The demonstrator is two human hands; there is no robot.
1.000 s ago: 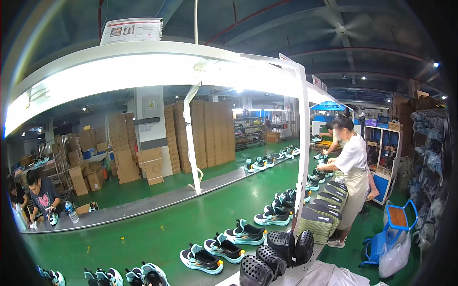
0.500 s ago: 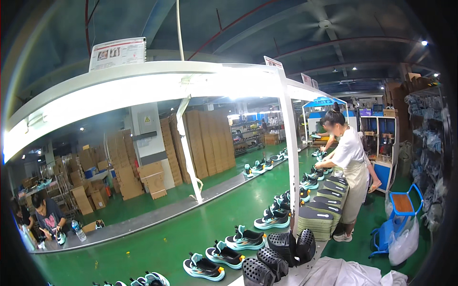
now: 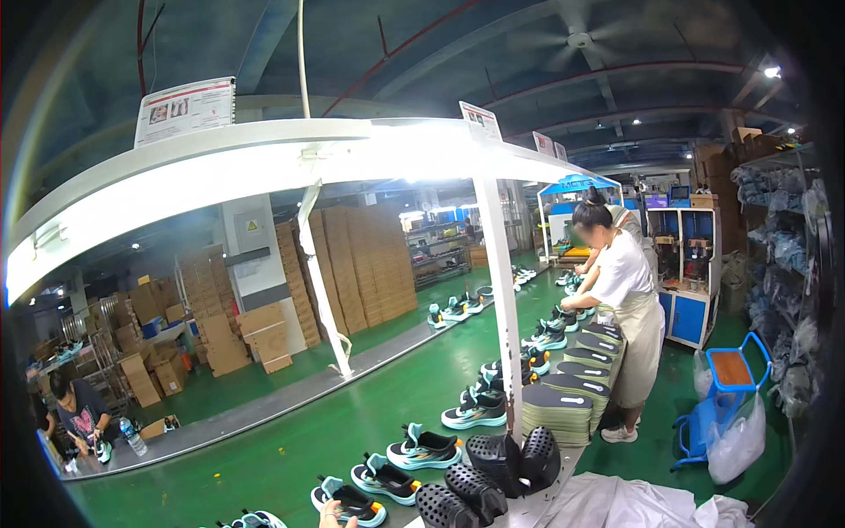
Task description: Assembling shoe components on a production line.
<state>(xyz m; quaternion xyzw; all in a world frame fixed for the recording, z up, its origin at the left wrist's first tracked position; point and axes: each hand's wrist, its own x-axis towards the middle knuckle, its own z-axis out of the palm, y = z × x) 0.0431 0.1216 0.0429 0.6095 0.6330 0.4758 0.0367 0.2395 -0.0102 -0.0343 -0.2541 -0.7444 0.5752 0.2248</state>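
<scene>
My left hand (image 3: 333, 515) shows only as a few fingertips at the lower edge, spread a little apart, with the rest cut off. They overlap the near side of a black and mint-green sneaker (image 3: 359, 505) with an orange heel patch; I cannot tell if they touch it. A second such sneaker (image 3: 387, 480) and a third sneaker (image 3: 425, 449) stand just beyond, in a row that runs away along the green surface. Nearest on the right is a black perforated clog (image 3: 447, 508), one of several set together. My right hand is out of view.
Stacks of grey-green insoles (image 3: 556, 412) line the right side, where a co-worker (image 3: 629, 304) in an apron stands with hands at the shoes. A white post (image 3: 498, 290) rises beside the clogs. Pale cloth (image 3: 616, 503) lies at the lower right, near a blue stepped stool (image 3: 717, 414).
The view has turned right, so the scene shifts left. My fingertips have come in at the lower edge by the near sneaker. At the far left, the seated person's head has bent lower.
</scene>
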